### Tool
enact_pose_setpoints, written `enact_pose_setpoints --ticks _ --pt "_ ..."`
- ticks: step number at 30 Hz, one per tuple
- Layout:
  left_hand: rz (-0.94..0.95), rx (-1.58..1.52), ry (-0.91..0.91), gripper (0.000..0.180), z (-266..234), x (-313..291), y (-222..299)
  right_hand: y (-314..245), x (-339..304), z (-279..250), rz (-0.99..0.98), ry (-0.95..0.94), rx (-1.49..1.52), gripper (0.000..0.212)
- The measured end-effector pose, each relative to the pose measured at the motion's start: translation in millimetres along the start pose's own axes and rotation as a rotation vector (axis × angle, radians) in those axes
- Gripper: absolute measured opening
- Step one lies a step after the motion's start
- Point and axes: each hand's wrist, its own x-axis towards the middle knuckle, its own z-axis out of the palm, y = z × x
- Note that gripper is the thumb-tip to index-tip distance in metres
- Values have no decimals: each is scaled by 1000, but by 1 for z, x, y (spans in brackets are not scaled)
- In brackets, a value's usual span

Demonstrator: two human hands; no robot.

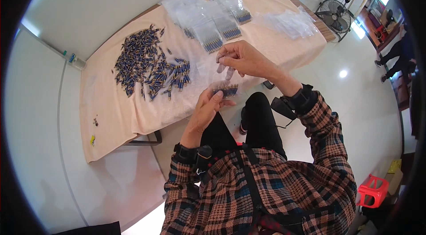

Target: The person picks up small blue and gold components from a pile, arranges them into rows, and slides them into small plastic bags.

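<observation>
Bag handling: clear bag point(229, 85) supported in the left hand point(207, 105), right of the loose pile point(140, 59).
Left fingers grip the bag around its row of blue-and-brass parts point(227, 90), nearer the person than the pile. The right hand point(244, 59) is poised above, fingers bent; whether they pinch the film cannot be told. For good results, the left hand should support the row from below, keeping parts aligned; the right should smooth the upper film without tugging. Filled bags point(209, 35) lie right of the pile.
</observation>
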Motion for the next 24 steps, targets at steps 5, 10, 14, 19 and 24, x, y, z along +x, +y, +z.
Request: enact_pose_setpoints --ticks 5,10,14,19,24 --pt "6 157 16 39 -8 -2 5 0 5 2 22 -31 -59 17" --pt "-67 300 -38 36 -13 -2 13 -6 5 6 67 -73 -75 20" --pt "-61 241 2 33 -13 1 12 3 12 6 -30 -15 -125 27" --pt "12 39 86 31 -19 13 9 16 12 14 13 159 -42 30" --pt "111 -138 120 32 -23 28 11 44 7 11 99 157 34 28"
